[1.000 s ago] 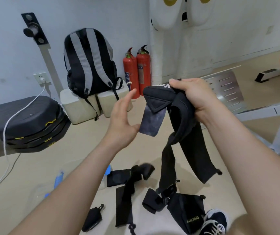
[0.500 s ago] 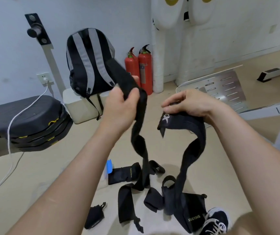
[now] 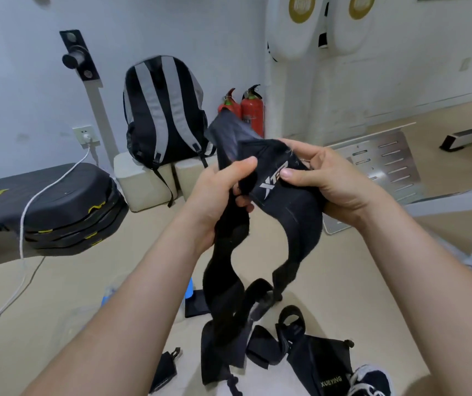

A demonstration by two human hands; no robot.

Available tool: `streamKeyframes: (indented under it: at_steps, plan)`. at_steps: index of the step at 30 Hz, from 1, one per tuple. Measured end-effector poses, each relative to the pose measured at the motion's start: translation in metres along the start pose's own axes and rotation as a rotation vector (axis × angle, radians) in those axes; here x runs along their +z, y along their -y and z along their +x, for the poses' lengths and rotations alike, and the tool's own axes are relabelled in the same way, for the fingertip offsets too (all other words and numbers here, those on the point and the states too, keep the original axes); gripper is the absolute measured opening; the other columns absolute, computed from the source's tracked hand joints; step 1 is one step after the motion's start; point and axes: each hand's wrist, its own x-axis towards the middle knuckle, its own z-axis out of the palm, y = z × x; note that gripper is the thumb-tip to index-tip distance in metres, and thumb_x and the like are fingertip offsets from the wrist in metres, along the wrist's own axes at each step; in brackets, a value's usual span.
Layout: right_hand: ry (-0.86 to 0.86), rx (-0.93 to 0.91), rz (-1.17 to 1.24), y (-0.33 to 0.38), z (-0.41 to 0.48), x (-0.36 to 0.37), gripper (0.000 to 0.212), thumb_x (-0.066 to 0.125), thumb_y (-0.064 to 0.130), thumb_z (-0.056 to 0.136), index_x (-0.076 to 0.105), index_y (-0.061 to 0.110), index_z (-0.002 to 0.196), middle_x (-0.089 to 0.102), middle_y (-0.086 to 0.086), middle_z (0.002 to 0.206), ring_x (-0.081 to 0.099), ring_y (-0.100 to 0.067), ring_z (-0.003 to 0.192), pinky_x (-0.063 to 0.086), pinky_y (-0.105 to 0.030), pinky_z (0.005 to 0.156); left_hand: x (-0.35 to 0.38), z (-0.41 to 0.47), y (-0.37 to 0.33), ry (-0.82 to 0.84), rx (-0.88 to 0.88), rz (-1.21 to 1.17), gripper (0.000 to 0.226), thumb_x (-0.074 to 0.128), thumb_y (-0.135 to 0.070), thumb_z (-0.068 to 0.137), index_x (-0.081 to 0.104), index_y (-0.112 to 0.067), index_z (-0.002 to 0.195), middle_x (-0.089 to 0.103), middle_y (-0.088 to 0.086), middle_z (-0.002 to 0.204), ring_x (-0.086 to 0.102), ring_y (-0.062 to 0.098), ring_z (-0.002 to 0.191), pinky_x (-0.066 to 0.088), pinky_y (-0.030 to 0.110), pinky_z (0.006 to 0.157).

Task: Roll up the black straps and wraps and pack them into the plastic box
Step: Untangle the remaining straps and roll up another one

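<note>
Black wrap (image 3: pixel 283 201) with white lettering; black-and-grey striped backpack (image 3: pixel 163 110); two red extinguishers (image 3: pixel 251 110)

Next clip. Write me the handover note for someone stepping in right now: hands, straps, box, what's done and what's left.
Left hand and right hand both grip the black wrap, its tail hanging unrolled.
Loose straps and a black pouch lie on the floor.
Plastic box mostly hidden behind the left forearm.
Nothing visibly rolled; all rolling and packing remains.
</note>
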Motion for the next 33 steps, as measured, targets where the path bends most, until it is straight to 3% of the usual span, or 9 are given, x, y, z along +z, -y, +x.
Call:
streamKeyframes:
  at_steps: [5,8,11,13,16,21,27,30,33]
  plan:
    - [0.122,0.15,-0.138,0.001,-0.001,0.009,0.043,0.07,0.011,0.08,0.065,0.009,0.122,0.07,-0.01,0.108,0.067,-0.021,0.097,0.056,-0.033,0.085,0.002,0.0,0.002,-0.05,0.082,0.146,0.01,0.062,-0.013,0.094,0.07,-0.007,0.09,0.073,0.006,0.077,0.069,0.021,0.073,0.056,0.032,0.069]
    - [-0.124,0.153,-0.128,-0.006,0.004,0.02,0.034,0.072,0.023,0.086,0.068,0.001,0.112,0.073,-0.016,0.102,0.071,-0.026,0.092,0.055,-0.04,0.087,0.0,0.0,0.006,-0.017,0.062,0.324,0.017,0.067,-0.025,0.092,0.072,-0.009,0.095,0.076,0.002,0.081,0.073,0.014,0.074,0.054,0.023,0.063]
    - [-0.304,0.078,-0.049,-0.007,0.009,0.025,0.017,0.07,0.015,0.088,0.071,0.006,0.103,0.075,-0.015,0.097,0.072,-0.025,0.085,0.058,-0.036,0.081,-0.003,0.0,0.002,-0.034,0.028,0.453,0.033,0.067,-0.044,0.089,0.061,-0.015,0.101,0.068,-0.015,0.065,0.06,-0.005,0.053,0.042,0.013,0.049]
    - [-0.393,0.056,-0.088,-0.003,0.01,0.021,0.007,0.066,0.011,0.092,0.069,0.01,0.098,0.075,-0.007,0.086,0.071,-0.019,0.076,0.057,-0.032,0.073,-0.009,-0.002,-0.006,0.005,-0.074,0.393,0.038,0.055,-0.056,0.091,0.055,-0.019,0.099,0.057,-0.019,0.046,0.054,-0.003,0.044,0.042,0.016,0.045]
    - [-0.39,0.121,-0.298,-0.002,0.005,0.018,0.014,0.064,0.004,0.091,0.065,0.015,0.1,0.076,-0.003,0.088,0.073,-0.018,0.079,0.058,-0.034,0.076,-0.019,-0.002,-0.016,0.051,-0.189,0.087,0.049,0.041,-0.056,0.097,0.057,-0.011,0.109,0.057,-0.007,0.05,0.056,0.002,0.04,0.042,0.012,0.04]
    - [-0.193,0.164,-0.442,-0.002,-0.002,0.026,0.03,0.063,0.004,0.092,0.06,0.021,0.117,0.078,-0.003,0.091,0.075,-0.016,0.086,0.058,-0.031,0.074,-0.028,0.003,-0.01,0.045,-0.084,-0.003,0.025,0.043,-0.017,0.104,0.062,-0.001,0.103,0.063,0.006,0.076,0.059,0.015,0.066,0.052,0.022,0.057]
    - [-0.295,0.125,-0.383,-0.002,-0.003,0.023,0.009,0.062,0.016,0.096,0.07,0.014,0.101,0.076,-0.009,0.084,0.074,-0.024,0.077,0.06,-0.038,0.072,-0.033,0.007,-0.008,-0.101,0.061,0.137,0.027,0.05,-0.026,0.103,0.068,-0.007,0.096,0.074,0.006,0.085,0.071,0.018,0.079,0.058,0.038,0.08]
    - [-0.269,0.139,-0.228,0.01,-0.008,0.017,0.011,0.059,0.016,0.096,0.07,0.012,0.093,0.072,-0.006,0.075,0.069,-0.018,0.063,0.058,-0.029,0.061,-0.036,0.009,-0.007,-0.214,0.145,0.155,0.029,0.05,-0.028,0.103,0.067,-0.006,0.099,0.074,0.005,0.089,0.071,0.018,0.082,0.057,0.04,0.086]
    - [-0.152,0.148,-0.028,0.024,-0.017,0.015,0.011,0.059,0.02,0.087,0.066,0.013,0.086,0.066,-0.002,0.066,0.062,-0.013,0.054,0.053,-0.022,0.052,-0.039,0.012,-0.007,-0.305,0.197,0.128,0.037,0.048,-0.028,0.104,0.059,0.007,0.108,0.07,0.022,0.102,0.069,0.026,0.09,0.056,0.046,0.091]
